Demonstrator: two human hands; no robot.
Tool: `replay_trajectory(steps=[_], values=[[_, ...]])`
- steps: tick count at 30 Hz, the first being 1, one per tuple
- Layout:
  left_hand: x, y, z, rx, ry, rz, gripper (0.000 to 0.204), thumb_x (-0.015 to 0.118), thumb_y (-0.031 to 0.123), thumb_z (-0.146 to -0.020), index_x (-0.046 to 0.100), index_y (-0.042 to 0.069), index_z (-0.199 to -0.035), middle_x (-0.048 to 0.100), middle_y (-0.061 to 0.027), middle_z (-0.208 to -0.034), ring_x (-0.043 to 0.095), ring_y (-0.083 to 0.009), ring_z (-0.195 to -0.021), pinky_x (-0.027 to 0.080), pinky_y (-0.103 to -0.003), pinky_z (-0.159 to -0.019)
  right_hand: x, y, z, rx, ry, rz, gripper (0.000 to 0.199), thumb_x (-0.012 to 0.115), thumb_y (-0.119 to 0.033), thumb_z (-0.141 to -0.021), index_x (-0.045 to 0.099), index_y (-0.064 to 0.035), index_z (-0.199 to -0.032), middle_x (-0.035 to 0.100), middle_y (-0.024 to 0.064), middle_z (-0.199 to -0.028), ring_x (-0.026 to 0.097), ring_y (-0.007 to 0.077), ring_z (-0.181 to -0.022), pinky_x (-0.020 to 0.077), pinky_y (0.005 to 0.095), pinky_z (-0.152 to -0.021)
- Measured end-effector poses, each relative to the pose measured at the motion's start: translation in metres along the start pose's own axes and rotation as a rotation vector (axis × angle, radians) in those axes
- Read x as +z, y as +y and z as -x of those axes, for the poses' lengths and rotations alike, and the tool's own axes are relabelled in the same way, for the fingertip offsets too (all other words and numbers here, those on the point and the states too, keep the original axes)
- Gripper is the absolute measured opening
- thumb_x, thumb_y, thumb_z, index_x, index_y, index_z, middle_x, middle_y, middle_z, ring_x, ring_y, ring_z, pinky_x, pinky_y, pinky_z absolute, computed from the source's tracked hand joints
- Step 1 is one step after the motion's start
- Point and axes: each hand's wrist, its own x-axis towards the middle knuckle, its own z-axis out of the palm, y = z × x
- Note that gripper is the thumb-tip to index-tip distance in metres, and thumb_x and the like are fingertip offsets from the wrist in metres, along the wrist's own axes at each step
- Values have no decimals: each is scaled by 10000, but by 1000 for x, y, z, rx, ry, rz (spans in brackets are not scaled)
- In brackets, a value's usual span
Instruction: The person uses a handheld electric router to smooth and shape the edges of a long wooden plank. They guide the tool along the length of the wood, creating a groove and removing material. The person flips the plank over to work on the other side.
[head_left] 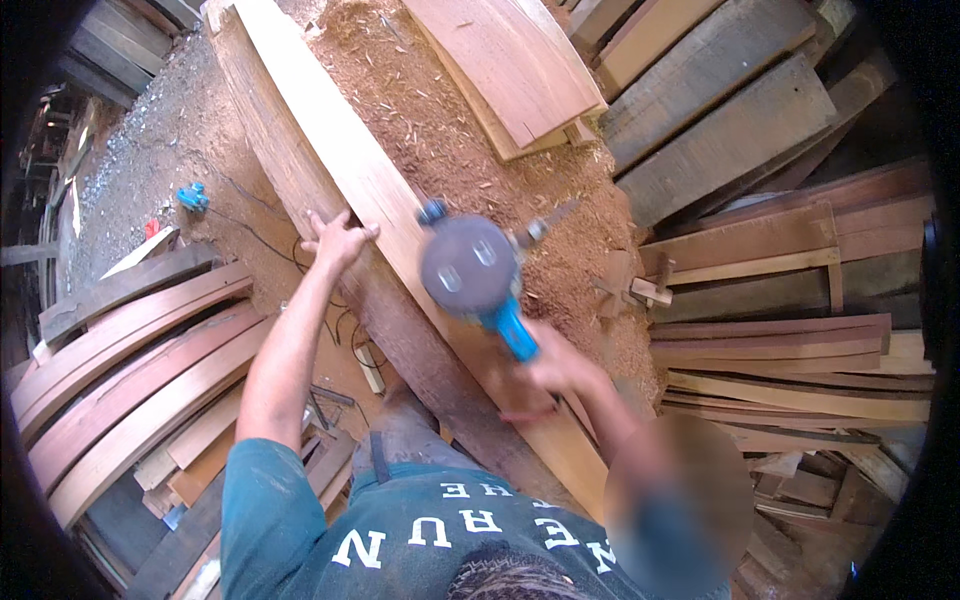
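The long pale plank [340, 150] runs diagonally over a sawdust-strewn floor [450, 130]. The blue-handled disc sander [470, 268] sits on its face, gripped by the right hand [555, 365] — the left hand [338, 240] presses flat, fingers spread. Best keep the disc level, pressure light — I'd judge.

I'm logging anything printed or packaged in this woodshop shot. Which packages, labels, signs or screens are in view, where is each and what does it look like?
No packages, signs or screens show.
White block lettering: on the teal shirt of the person at the lower edge, curved rows.
Round grey disc of the blue-handled power sander: over the long pale wooden plank, two small blurred marks, possibly labels.
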Motion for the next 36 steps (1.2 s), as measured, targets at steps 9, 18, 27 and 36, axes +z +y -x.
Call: replay_trajectory(steps=[9, 18, 27, 36], values=[[9, -9, -17, 71, 43, -2, 833, 759, 595, -812, 560, 224, -1531, 80, -345, -1707, -81, -425, -1607, 18, -722, -1213, 29, 97, 267, 329, -7, 139, 290, 746, -77, -762, 600, -68, -1011, 583, 36, -789, 575, 168, -723, 509, 357, -691], [1, -4, -14, 138, 2, -58, 767, 741, 563, -855, 605, 151, -1487, 212, -336, -1684, 4, -496, -1592, 109, -584, -1285, 16, 91, 205, 75, 57, 132, 260, 759, -81, -749, 604, -50, -956, 600, 35, -799, 572, 166, -757, 509, 354, -731], [5, 5, -2, 60, 30, -13, 769, 770, 587, -803, 609, 273, -1487, 59, -325, -1718, -83, -404, -1621, -42, -718, -1222, 9, 74, 145, 203, -21, -42, 366, 763, -69, -736, 628, -65, -1076, 628, 22, -885, 588, 131, -867, 521, 348, -825], [6, -1, -7, 24, 48, 20, 816, 773, 587, -803, 591, 213, -1506, -10, -321, -1722, -116, -417, -1614, -74, -707, -1223, 4, 48, 99, 170, -27, -12, 300, 757, -63, -772, 621, -86, -1038, 662, 7, -896, 628, 147, -843, 534, 340, -811]])
